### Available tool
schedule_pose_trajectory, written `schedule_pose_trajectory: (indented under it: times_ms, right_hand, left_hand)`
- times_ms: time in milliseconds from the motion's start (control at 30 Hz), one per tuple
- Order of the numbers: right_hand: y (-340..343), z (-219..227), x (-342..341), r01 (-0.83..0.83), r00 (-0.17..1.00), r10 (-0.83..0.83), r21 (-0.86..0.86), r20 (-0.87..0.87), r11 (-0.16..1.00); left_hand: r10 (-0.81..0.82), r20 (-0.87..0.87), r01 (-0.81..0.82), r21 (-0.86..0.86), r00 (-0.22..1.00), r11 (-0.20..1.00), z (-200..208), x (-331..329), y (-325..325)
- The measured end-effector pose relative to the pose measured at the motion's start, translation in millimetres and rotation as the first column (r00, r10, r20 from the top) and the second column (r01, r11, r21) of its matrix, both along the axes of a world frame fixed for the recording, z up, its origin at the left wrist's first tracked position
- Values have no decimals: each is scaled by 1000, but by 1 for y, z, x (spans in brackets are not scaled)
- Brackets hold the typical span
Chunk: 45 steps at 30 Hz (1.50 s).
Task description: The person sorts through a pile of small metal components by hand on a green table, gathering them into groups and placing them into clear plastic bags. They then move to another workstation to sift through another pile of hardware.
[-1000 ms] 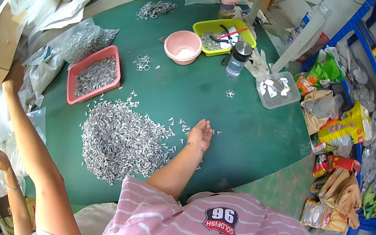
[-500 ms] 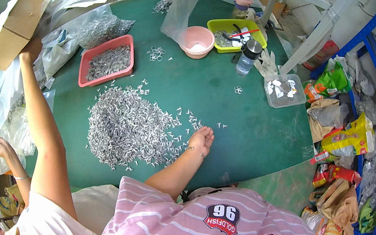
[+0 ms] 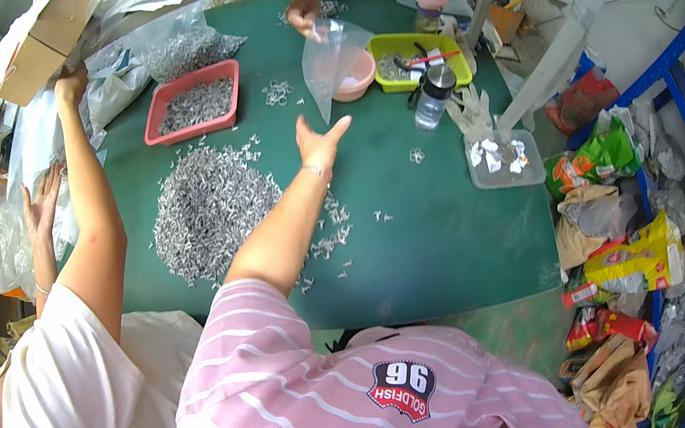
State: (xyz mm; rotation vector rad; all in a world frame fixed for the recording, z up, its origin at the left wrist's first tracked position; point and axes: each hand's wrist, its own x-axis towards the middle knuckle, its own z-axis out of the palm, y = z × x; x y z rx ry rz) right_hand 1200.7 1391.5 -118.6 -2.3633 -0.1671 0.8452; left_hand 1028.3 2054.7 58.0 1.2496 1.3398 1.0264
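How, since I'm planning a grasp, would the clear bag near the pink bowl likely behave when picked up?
The clear bag is probably floppy: it hangs from a co-worker's hand and narrows to a loose corner. It is likely light, since its film lets the pink bowl show through.

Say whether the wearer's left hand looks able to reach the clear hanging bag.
Likely yes: the open left hand is close to the hanging bag, nothing visibly between them, though another person's hand holds its top.
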Motion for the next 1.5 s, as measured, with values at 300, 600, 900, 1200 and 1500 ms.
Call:
schedule_pose_trajectory:
  times_ms: [300,600,900,1200,1500]
  right_hand:
    - [-14,-4,2,83,996,-86,-82,-39,993]
    - [-22,-3,-3,124,991,-128,-91,-45,988]
    - [-46,-10,7,103,995,-103,38,3,994]
    - [-39,3,10,67,997,-70,-93,-27,993]
    - [59,73,13,-128,984,144,-141,108,982]
  left_hand:
    - [132,21,-133,19,991,991,-28,69,91]
    - [66,448,153,-437,892,887,-17,59,18]
    - [53,760,227,-259,648,939,53,55,101]
    - [-20,925,480,-177,378,859,55,30,57]
    - [-232,868,723,-189,439,664,17,19,-67]
